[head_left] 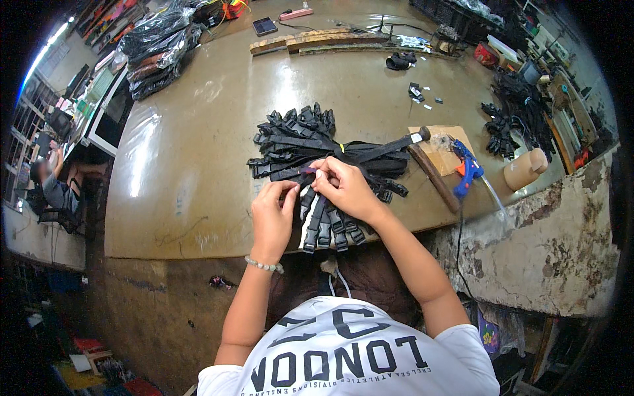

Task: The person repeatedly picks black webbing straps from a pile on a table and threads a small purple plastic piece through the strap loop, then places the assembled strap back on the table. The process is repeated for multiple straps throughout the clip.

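Both of my hands meet over a pile of black webbing straps with plastic buckles (307,142) near the table's front edge. My right hand (350,191) is closed in a pinch on a black strap with a small dark purple patch (306,171). My left hand (273,211), with a beaded bracelet at the wrist, pinches at the same strap from the left; its fingertips partly hide what they grip. Below my fingers, several buckle ends (327,231) fan toward me, with a white strip among them.
Right of the pile lie a hammer (432,173), a blue glue gun (469,173) with a trailing cord, cardboard (441,146) and a brown tube roll (526,169). Wooden bars (323,41) and a phone (265,26) lie at the back. Another person (56,185) sits far left.
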The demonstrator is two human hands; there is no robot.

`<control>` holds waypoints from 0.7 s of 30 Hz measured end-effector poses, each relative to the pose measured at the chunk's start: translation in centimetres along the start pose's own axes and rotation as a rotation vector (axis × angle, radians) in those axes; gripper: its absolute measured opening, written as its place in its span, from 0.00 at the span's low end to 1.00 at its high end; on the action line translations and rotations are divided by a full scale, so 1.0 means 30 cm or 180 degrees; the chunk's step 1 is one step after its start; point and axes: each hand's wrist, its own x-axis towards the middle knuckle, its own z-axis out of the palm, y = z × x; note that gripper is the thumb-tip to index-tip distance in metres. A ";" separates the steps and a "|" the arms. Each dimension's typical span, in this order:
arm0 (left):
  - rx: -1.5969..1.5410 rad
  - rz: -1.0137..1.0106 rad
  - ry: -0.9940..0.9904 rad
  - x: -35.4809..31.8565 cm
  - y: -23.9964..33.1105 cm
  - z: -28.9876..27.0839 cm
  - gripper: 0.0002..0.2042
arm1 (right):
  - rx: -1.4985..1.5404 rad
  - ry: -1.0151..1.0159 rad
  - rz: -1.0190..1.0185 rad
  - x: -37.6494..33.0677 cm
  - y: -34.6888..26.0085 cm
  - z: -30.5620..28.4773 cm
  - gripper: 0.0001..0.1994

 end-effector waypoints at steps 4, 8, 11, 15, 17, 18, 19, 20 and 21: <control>0.0140 0.0136 0.0097 -0.008 -0.017 -0.004 0.05 | -0.0137 -0.0120 -0.0147 -0.007 -0.003 -0.007 0.09; 0.0197 0.0163 0.0061 -0.012 -0.024 0.001 0.05 | -0.0219 -0.0136 -0.0322 -0.013 -0.018 -0.008 0.09; 0.0272 0.0204 0.0074 -0.012 -0.025 0.006 0.05 | -0.0322 -0.0172 -0.0297 -0.015 -0.023 -0.010 0.09; 0.0278 0.0329 0.0068 -0.007 -0.026 0.007 0.06 | -0.0421 -0.0221 -0.0430 -0.015 -0.017 -0.010 0.09; 0.0267 0.0314 0.0007 -0.007 -0.028 0.002 0.06 | -0.0435 -0.0225 -0.0482 -0.013 -0.013 -0.011 0.08; 0.0206 0.0327 0.0025 -0.007 -0.028 0.001 0.06 | -0.0527 -0.0226 -0.0601 -0.012 -0.011 -0.012 0.08; 0.0171 0.0323 0.0027 -0.008 -0.029 -0.002 0.06 | -0.0615 -0.0249 -0.0677 -0.011 -0.009 -0.015 0.09; 0.0145 0.0288 0.0000 -0.008 -0.030 -0.001 0.07 | -0.0689 -0.0300 -0.0727 -0.012 -0.008 -0.016 0.09; 0.0144 0.0265 0.0022 -0.010 -0.030 -0.001 0.07 | -0.0852 -0.0440 -0.0648 -0.010 -0.007 -0.024 0.06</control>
